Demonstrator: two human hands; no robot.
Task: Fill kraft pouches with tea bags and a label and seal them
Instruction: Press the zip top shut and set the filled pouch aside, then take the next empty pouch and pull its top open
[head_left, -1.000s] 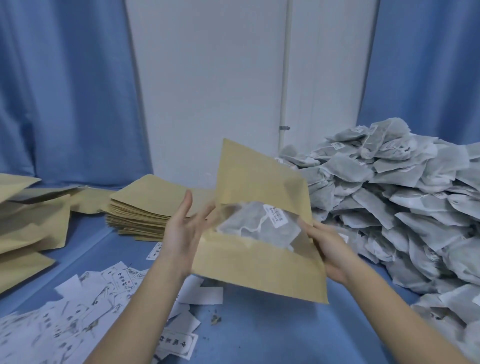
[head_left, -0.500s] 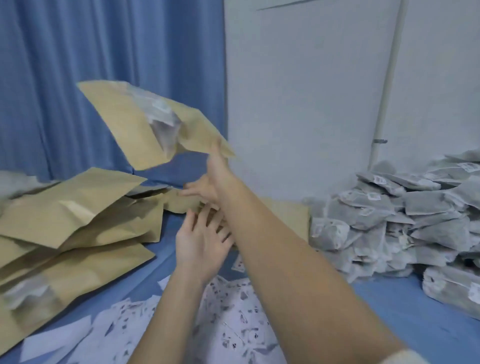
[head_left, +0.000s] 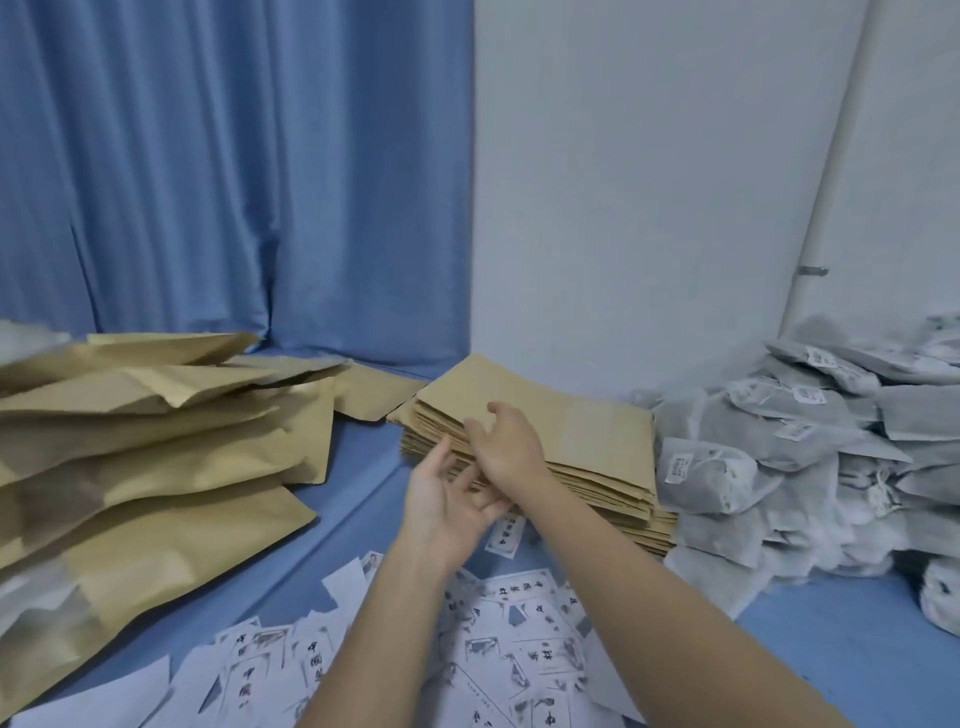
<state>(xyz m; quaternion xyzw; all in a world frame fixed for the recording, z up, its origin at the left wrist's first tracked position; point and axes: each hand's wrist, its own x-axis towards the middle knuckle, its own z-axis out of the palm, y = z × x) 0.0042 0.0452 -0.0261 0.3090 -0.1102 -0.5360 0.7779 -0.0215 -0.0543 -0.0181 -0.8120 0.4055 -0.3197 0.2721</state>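
Brown paper is what both hands reach for — a flat stack of empty kraft pouches lies right in front of them on the blue table. The right hand is over the near left corner of the stack, with its fingers loosely bent and its thumb lifted; it looks like it touches the top pouch, but it does not pinch or hold anything. The left hand is just under and in front of the right hand, palm turned up, fingers loose and a little spread, holding nothing. Its fingertips are close to the front edge of the stack, and I cannot tell if they touch it. To the left of the hands sits a big messy pile of filled pouches, puffy and leaning on each other. To the right of the hands, past the stack, is a heap of grey-white tea bags with small tags on them. Below the hands, around both arms, lots of white labels with dark print are scattered on the table — one small label lies just under the left hand. Behind everything hang a blue curtain and a white wall.
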